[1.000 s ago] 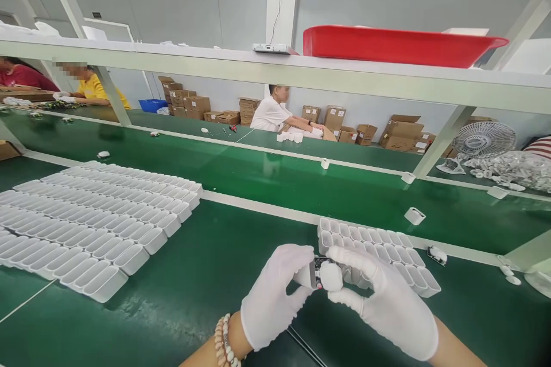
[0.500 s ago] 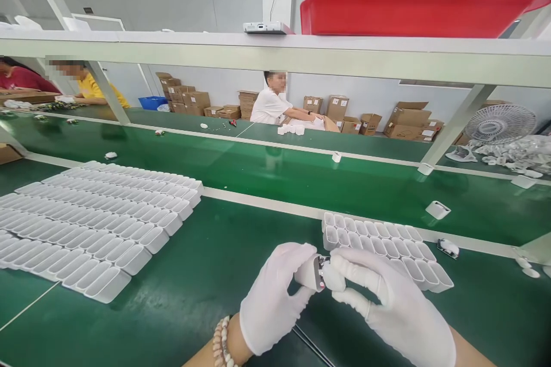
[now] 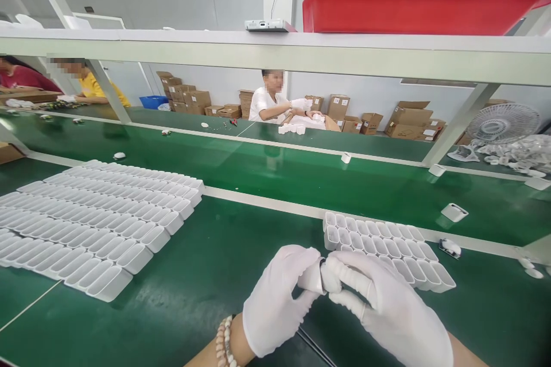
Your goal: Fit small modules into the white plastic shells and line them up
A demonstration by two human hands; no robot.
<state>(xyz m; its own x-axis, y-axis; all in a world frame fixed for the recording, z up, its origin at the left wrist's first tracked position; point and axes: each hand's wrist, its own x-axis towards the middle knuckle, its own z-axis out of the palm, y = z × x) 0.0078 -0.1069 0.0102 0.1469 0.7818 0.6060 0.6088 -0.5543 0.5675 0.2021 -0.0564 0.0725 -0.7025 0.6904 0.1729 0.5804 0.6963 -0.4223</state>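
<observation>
My left hand [image 3: 279, 301], in a white glove, grips a small white housing [image 3: 310, 278] between thumb and fingers. From the right, my right hand [image 3: 383, 304], also gloved, pinches a rounded white part [image 3: 330, 275] against the housing's open end. Only a thin dark line shows where the two pieces meet. Below my hands, a pair of thin dark rods [image 3: 316, 348] lies on the green table. Just behind my right hand stand rows of white open housings [image 3: 404, 266].
A large block of white housings [image 3: 107, 229] covers the table's left side. Beyond runs a green conveyor [image 3: 258, 166] carrying loose white pieces. A shelf beam [image 3: 215, 54] crosses overhead with a red tray [image 3: 404, 11] on it. People work on the far side.
The rounded part and the housing have come closer, hiding the inner components seen between them before. Pieces on the conveyor have shifted right. The person opposite has raised a hand.
</observation>
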